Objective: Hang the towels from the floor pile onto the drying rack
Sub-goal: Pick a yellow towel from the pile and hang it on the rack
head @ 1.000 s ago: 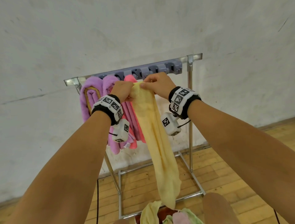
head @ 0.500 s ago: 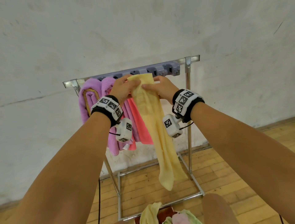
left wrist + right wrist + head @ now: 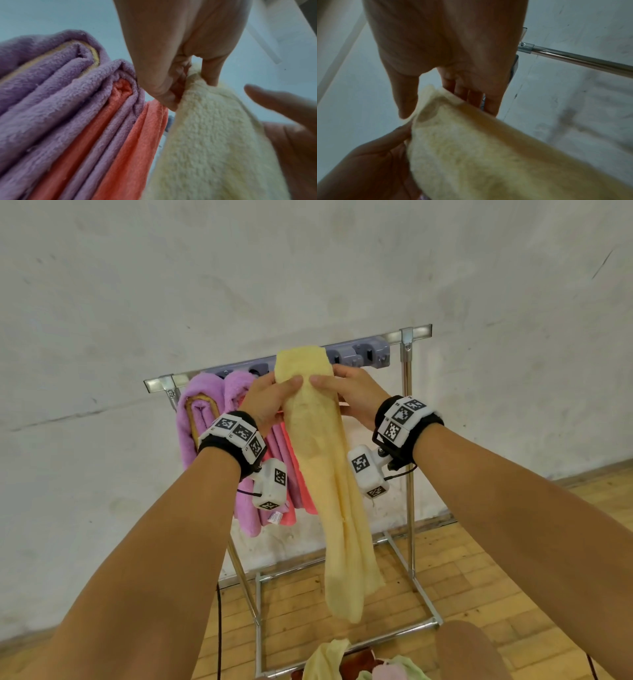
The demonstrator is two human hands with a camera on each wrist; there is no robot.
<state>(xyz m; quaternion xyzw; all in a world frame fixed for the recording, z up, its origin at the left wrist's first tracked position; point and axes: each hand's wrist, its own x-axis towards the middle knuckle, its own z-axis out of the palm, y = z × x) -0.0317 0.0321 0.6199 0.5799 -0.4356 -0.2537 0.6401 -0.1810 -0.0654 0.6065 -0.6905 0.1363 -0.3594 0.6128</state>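
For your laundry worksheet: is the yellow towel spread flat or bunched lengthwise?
Bunched lengthwise: the yellow towel hangs as a narrow, creased strip, pinched near its top by the left hand and right hand.

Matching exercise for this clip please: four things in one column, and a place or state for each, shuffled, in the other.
1. yellow towel
2. purple towels
3. towel pile
4. rack clips

a. on the floor below the rack
b. hanging at the rack's left end
c. pinched by left hand and right hand
d. grey, along the top bar

1-c, 2-b, 3-a, 4-d
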